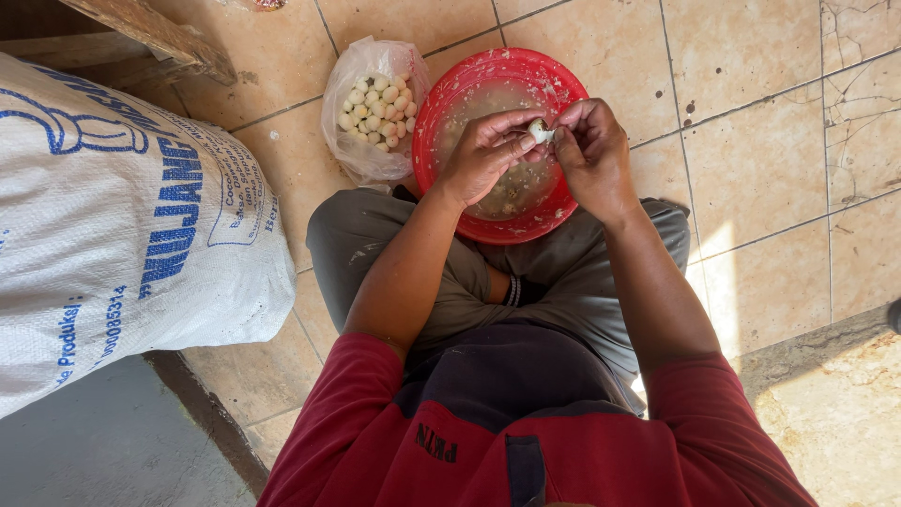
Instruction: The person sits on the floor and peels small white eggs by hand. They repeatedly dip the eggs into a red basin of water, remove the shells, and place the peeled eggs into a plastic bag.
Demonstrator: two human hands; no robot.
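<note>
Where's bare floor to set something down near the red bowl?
Free: the tiled floor right of the red bowl, and the tiles beyond the bowl's far rim. Crowded: the bag of small white eggs touches the bowl's left side, the big white sack fills the left. Left hand and right hand pinch one egg over the bowl.

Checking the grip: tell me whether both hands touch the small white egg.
Touching. Head view shows left hand and right hand fingertips pinching the egg.

One head-worn camera looks steeply down, close over the lap and tiled floor (751,169).
</note>
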